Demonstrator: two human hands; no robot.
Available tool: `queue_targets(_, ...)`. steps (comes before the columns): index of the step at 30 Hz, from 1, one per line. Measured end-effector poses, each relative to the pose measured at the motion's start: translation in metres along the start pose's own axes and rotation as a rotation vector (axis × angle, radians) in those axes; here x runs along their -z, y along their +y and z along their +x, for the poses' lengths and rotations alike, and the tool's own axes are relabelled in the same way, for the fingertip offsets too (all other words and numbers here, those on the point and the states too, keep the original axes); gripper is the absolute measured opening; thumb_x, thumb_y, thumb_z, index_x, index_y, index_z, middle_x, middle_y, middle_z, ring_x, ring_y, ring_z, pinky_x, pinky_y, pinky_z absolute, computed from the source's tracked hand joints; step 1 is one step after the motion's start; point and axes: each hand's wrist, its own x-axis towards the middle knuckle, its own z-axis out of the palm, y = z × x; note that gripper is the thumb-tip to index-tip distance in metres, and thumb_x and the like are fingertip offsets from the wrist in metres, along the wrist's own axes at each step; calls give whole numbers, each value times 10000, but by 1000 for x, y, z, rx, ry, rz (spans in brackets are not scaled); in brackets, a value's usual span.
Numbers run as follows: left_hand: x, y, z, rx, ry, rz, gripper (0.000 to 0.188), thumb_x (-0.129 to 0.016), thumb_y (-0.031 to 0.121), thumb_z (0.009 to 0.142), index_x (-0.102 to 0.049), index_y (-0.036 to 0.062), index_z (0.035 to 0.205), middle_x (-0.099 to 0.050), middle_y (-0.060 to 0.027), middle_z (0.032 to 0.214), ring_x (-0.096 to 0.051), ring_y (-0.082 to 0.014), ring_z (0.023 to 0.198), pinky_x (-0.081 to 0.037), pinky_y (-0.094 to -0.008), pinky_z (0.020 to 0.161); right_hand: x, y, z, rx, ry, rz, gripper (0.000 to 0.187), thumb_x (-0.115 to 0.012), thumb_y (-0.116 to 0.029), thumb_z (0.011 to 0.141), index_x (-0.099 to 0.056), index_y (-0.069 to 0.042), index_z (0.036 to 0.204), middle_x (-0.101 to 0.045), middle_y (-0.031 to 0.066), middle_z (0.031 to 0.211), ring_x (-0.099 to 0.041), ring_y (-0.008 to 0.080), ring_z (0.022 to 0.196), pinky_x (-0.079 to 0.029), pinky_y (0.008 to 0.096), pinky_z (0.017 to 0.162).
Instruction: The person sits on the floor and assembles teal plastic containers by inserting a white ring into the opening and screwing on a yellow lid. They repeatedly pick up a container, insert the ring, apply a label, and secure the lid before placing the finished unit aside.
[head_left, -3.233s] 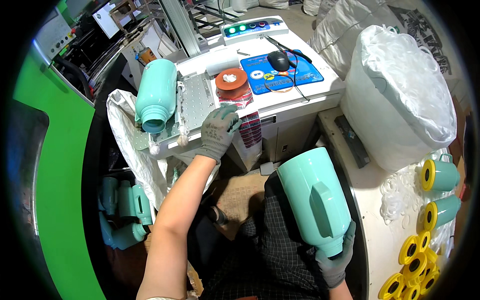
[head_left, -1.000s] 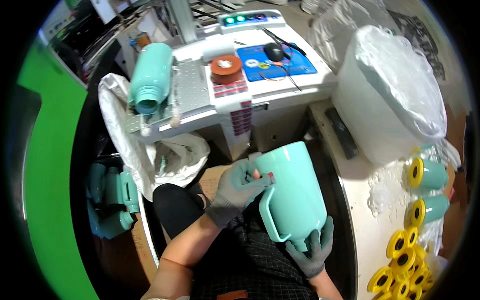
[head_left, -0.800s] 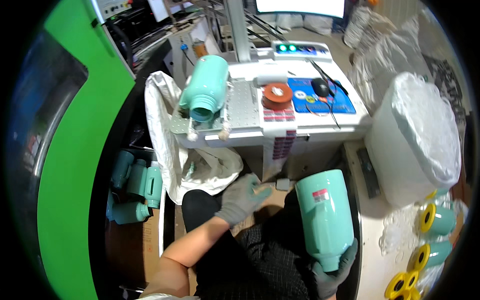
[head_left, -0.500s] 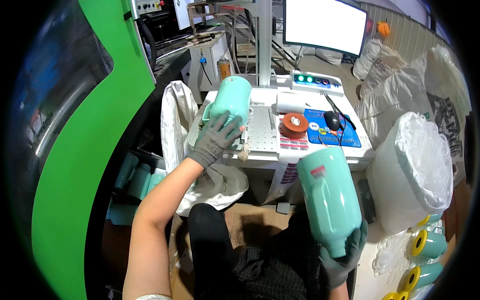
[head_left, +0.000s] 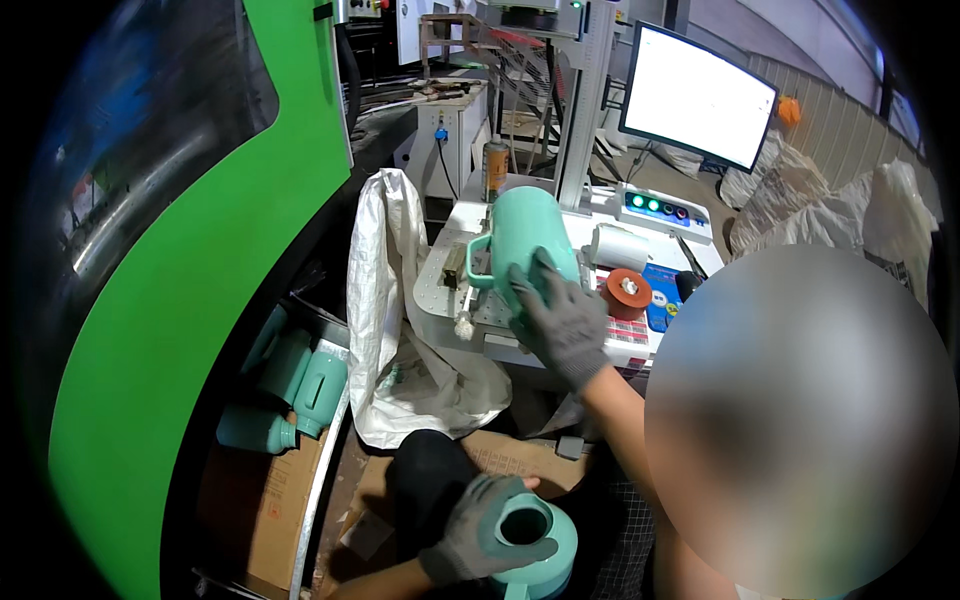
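Note:
My left hand (head_left: 490, 535), in a grey glove, is closed around the neck of a mint-green jug (head_left: 560, 560) low over my lap. The jug's round dark mouth faces up. My right hand (head_left: 565, 325), also gloved, reaches forward and grips the near end of a second mint-green handled jug (head_left: 530, 235). That jug lies on or just above the perforated metal plate (head_left: 430, 298) of the work table, its handle to the left. Whether it touches the plate, I cannot tell.
Left, a box (head_left: 335, 430) holds several green jugs beside a green machine panel (head_left: 200, 250). A white sack (head_left: 385, 270) stands before the table. An orange tape roll (head_left: 627, 293), a white roll (head_left: 618, 246), a lit control box (head_left: 665, 213) and a monitor (head_left: 697, 95) are beyond. A blur hides the lower right.
My left hand has come back from the table to my lap, now holding a jug. My right hand has moved from the lower right to the jug at the table. The view has shifted left.

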Motion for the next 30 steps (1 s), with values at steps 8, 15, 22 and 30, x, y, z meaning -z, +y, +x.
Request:
queue_targets(8,17,-9,-1,12,-26,114,760,-925,462,726,-659,79,1326,-620,-95,1128,-577,-309,1120,-446,-451,1022,-72,-56,54,71,-255,-210,517,-634,-264,941,-564,-264,1453,-475,157,1591,-680,271,975,-548,435,741)
queue_targets(15,0,0,15,-81,-139,137,754,-938,417,704,-638,105,1321,-620,-110,1254,-550,-345,1138,-433,-483,1033,-80,-18,45,-48,-137,-80,635,-661,-294,924,-493,-208,1530,-523,149,1524,-674,289,891,-534,468,692)
queue_targets(22,7,-33,15,165,-297,-321,682,-798,214,848,-505,1,1425,-647,-116,1251,-634,-217,1115,-529,-354,955,9,-53,-62,-226,260,461,526,-726,-340,883,-657,-83,1337,-552,192,1461,-640,384,1085,-518,482,973)
queue_targets(30,39,-47,46,-246,-530,281,847,-925,159,797,-477,-46,1485,-496,-192,1484,-488,-309,1319,-397,-444,1141,282,-11,-464,-1234,179,-335,480,-769,-149,884,-632,-26,1328,-684,216,1228,-656,391,1135,-530,463,1013)
